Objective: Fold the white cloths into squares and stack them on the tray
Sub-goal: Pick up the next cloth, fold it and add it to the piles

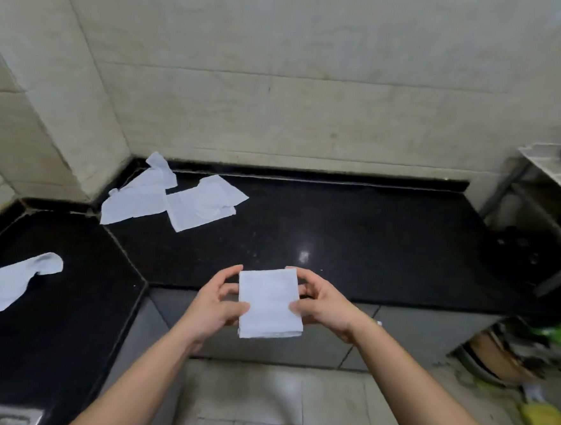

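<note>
Left hand point(214, 302) and right hand point(322, 306) each pinch a side of the folded white cloth point(268, 302), held over the front edge of the table point(337, 233); 2 loose cloths point(200, 206) lie near its far-left corner

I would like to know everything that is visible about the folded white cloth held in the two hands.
The folded cloth is white, soft-looking fabric, a near-square with layered edges showing at its lower side. It is held in the air, just before the near edge of the black counter. The left hand pinches its left edge, the right hand its right edge, thumbs on top.
</note>
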The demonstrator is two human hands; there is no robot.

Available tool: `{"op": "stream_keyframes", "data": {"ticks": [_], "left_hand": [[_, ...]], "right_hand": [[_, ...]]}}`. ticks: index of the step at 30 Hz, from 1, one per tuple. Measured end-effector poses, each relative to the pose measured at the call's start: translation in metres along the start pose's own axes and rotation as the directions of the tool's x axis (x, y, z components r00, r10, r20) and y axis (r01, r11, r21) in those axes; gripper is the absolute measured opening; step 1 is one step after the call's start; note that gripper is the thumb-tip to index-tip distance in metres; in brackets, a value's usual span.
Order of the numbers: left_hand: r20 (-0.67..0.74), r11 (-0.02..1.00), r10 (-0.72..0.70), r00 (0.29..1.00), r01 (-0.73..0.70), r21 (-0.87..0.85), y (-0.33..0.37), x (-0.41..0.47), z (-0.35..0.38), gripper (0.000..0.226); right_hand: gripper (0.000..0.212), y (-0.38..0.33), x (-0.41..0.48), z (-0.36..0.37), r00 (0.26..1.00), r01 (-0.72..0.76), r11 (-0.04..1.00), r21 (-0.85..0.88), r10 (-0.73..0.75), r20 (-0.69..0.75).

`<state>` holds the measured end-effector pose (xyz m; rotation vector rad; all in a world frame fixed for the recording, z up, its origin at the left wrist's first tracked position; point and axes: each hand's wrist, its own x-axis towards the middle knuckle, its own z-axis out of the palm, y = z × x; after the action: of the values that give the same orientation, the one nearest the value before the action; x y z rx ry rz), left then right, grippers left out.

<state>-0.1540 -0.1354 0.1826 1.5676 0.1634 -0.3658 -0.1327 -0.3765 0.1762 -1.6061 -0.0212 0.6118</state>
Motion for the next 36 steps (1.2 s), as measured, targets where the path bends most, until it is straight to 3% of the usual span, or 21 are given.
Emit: {"op": "stream_keyframes", "data": {"ticks": [8, 18, 25, 33, 36], "left_hand": [[0.326, 0.988, 0.077, 0.942, -0.115, 0.099, 0.012, 0.007, 0.195, 0.062], [0.635, 0.965, 0.007, 0.773, -0.172, 0.199, 0.009, 0.007, 0.409, 0.072], [0.703, 0.965, 0.002, 0.711, -0.187, 0.186, 0.003, 0.02, 0.571, 0.072], [0.722, 0.967, 0.001, 0.691, -0.186, 0.177, 0.018, 0.034, 0.74, 0.063], [0.731, 0.962, 0.001, 0.682, -0.2, 0.186, 0.028, 0.038, 0.787, 0.064]], "right_hand": [[0.064, 0.052, -0.157, -0.137, 0.938, 0.101, 0.99, 0.1, -0.061, -0.342], [0.071, 0.122, -0.316, -0.253, 0.752, 0.2, 0.953, 0.226, -0.002, -0.66], [0.063, 0.156, -0.395, -0.369, 0.66, 0.193, 0.946, 0.26, 0.071, -0.748], [0.08, 0.162, -0.469, -0.509, 0.626, 0.191, 0.947, 0.258, 0.085, -0.775], [0.073, 0.161, -0.491, -0.551, 0.605, 0.185, 0.954, 0.237, 0.08, -0.793]]}}
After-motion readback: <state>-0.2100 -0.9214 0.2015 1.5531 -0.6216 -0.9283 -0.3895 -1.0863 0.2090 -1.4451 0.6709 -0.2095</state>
